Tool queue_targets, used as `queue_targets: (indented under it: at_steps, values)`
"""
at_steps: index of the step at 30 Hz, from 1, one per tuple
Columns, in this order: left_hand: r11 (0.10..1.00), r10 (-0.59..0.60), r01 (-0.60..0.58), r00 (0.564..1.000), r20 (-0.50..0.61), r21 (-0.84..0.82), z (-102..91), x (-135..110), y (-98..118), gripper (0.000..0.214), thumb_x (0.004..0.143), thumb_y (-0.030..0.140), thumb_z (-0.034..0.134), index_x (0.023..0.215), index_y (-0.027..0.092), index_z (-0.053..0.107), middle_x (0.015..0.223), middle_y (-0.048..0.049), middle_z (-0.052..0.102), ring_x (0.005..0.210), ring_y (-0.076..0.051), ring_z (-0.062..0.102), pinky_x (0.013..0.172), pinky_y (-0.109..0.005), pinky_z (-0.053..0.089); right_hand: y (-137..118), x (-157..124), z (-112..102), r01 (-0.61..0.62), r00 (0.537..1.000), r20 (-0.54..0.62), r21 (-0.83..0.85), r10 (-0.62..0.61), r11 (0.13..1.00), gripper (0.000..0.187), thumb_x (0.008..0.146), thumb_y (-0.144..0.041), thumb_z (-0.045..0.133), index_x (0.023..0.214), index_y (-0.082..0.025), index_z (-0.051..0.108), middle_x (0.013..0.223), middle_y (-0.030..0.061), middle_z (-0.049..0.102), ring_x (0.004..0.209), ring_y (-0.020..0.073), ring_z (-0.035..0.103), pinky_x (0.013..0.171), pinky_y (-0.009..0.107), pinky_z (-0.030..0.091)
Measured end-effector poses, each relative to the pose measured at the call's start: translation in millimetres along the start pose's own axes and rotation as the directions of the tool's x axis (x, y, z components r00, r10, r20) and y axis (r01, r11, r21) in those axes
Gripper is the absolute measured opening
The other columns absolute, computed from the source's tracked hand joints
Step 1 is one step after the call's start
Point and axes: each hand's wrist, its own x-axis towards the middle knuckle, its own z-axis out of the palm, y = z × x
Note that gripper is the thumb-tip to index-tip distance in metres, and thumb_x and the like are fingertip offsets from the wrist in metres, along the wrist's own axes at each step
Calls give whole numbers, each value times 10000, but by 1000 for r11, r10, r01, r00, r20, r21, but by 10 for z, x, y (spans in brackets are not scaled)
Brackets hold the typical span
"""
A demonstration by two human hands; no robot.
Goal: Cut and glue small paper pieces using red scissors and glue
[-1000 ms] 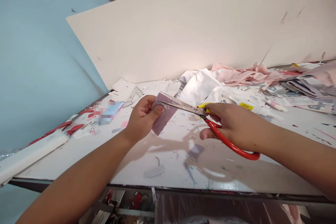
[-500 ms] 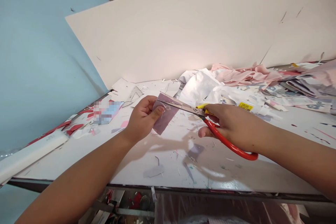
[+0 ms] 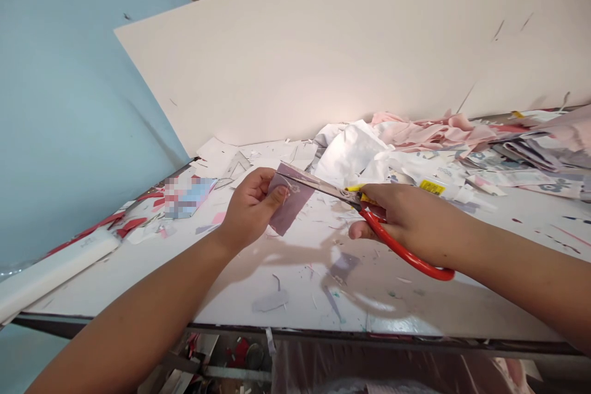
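Note:
My left hand (image 3: 256,203) pinches a small mauve piece of fabric (image 3: 295,206) between thumb and fingers, with the piece raised above the table. In my right hand (image 3: 406,215) is a pair of scissors (image 3: 401,252) with red handles and a bit of yellow near the pivot. Its metal blades lie across the upper part of the mauve piece, their tips close to my left fingers. Whether the blades are fully closed is hard to make out. A pale pattern or loose threads show on the piece near my left thumb.
Fabric scraps and thread ends litter the white table (image 3: 221,295). White cloth (image 3: 351,151) and pink cloth (image 3: 429,132) are heaped at the back right. A white roll (image 3: 60,271) lies along the left edge. A tall pale board (image 3: 323,55) stands behind.
Almost nothing differs. The scissor blades look slightly closer together across the mauve piece, while both hands keep their places.

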Motion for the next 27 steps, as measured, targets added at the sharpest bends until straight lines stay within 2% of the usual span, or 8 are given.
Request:
queue_targets:
  at_steps: [8,13,19,27]
  values:
    - [999,-31,30,999,-23,-27,8,-7,12,180,703,339,643,788,206,559,689,-1,636,575,-108,565,517,-214,434,43,3,23,28,999,-22,26,-28,999,407,696,-602,483,617,-209,416,564,3,527,488,135,455,457,238,288]
    - [999,-28,27,999,-32,-29,8,-3,8,174,705,336,641,782,206,556,697,1,631,596,-110,576,516,-210,439,78,23,54,44,998,-47,-21,-45,999,426,705,-621,460,612,-210,402,572,8,521,484,136,447,457,243,293]
    - [1000,-20,19,999,-29,-23,11,-6,13,163,716,333,631,779,203,553,682,9,620,576,-93,557,489,-192,428,78,36,57,22,1000,-21,-48,-23,999,441,717,-641,432,616,-214,395,590,8,530,501,145,459,467,249,308]
    - [1000,-22,21,999,-27,-23,21,-20,28,140,745,316,606,801,203,544,670,5,619,579,-84,546,489,-184,431,81,56,59,58,998,-2,-46,-58,997,446,748,-634,390,603,-213,382,574,5,516,508,145,459,482,253,310]
